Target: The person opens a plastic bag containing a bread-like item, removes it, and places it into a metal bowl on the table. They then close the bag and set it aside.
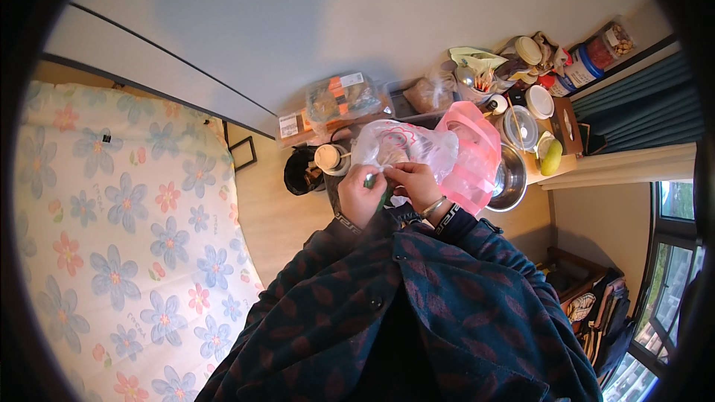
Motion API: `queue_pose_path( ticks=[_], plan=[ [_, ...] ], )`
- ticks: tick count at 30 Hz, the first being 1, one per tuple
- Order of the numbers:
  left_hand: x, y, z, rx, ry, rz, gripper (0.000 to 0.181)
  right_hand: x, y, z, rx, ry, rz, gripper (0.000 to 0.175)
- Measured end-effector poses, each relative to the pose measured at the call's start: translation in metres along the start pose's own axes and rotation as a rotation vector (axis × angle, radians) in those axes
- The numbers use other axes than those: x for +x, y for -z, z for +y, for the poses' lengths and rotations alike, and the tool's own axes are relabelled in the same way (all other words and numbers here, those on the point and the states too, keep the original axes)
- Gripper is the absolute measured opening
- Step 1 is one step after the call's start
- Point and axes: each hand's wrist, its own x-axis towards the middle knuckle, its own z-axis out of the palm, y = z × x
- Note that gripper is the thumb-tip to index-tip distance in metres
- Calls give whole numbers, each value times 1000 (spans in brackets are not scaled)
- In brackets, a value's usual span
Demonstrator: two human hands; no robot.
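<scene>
A white translucent plastic bag with a red print lies in front of me, and something pale shows through it. My left hand pinches its gathered edge between thumb and fingers. Close beside it, on the right, my right hand grips the same gathered plastic; a bracelet circles that wrist. Something green shows below and between the hands; what it is cannot be told. Against the white bag's right side rests a pink plastic bag.
A steel bowl stands right of the pink bag, near a green-yellow fruit and a clear lidded tub. Food packages lie behind. Left are a lidded cup, a black-lined bin and a flowered cover.
</scene>
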Motion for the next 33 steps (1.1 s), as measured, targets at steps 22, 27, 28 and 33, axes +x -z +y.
queue_pose_path(
  ticks=[22,27,28,33],
  plan=[
    [-6,3,0,66,-63,-40,11,0,-7,10,72,7,-32,13],
    [-3,5,-1,46,-26,-18,13,-7,-7,2,-287,249,-8,13],
    [-3,5,-2,19,-3,-22,13,-7,-6,2,-385,353,7,16],
    [-2,5,-4,-99,117,-4,10,0,-1,6,-698,822,42,15]
  ],
)
